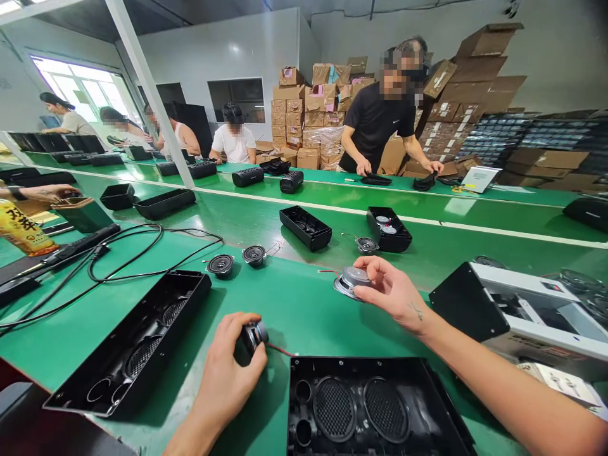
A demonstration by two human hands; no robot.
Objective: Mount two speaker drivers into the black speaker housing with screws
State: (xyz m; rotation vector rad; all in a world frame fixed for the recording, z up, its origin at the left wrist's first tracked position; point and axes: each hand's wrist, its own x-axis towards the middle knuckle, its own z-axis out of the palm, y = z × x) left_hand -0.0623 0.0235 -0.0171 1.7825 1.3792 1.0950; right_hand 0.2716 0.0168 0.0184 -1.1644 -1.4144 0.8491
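Observation:
My left hand (227, 364) is closed around a small speaker driver (255, 334), tilted on its side, with a red wire trailing to the right. Between thumb and fingers, my right hand (390, 290) grips another speaker driver (352, 280), magnet side up, above the green bench. Below and between the hands lies an open black speaker housing (361, 411) with two round mesh grilles. A second black housing (137, 342) rests at an angle left of my left hand. Two loose drivers, one nearer (220, 265) and one beside it (254, 254), sit face up farther back.
A white and black machine (517, 310) stands at the right. Black cables (156, 253) loop across the left side. Black housings (304, 228) lie on the green line beyond. Across it, a person in black (382, 120) handles dark parts. A co-worker's hand (47, 195) is at far left.

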